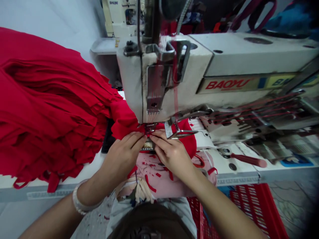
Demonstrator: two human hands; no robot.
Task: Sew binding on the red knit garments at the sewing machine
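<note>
A white BAOYU industrial sewing machine fills the upper right, with its needle bar and threads coming down to a metal presser foot. Red knit fabric runs from a large folded pile on the left to that foot. My left hand pinches the fabric just left of the foot. My right hand holds a red fold from the right, its fingertips nearly meeting those of my left hand. A metal guide stands just above my right hand.
A red-handled screwdriver lies on the white table at right. Pink cloth with red scraps lies on my lap below the table edge. A red plastic crate sits on the floor, and a second sewing machine stands behind.
</note>
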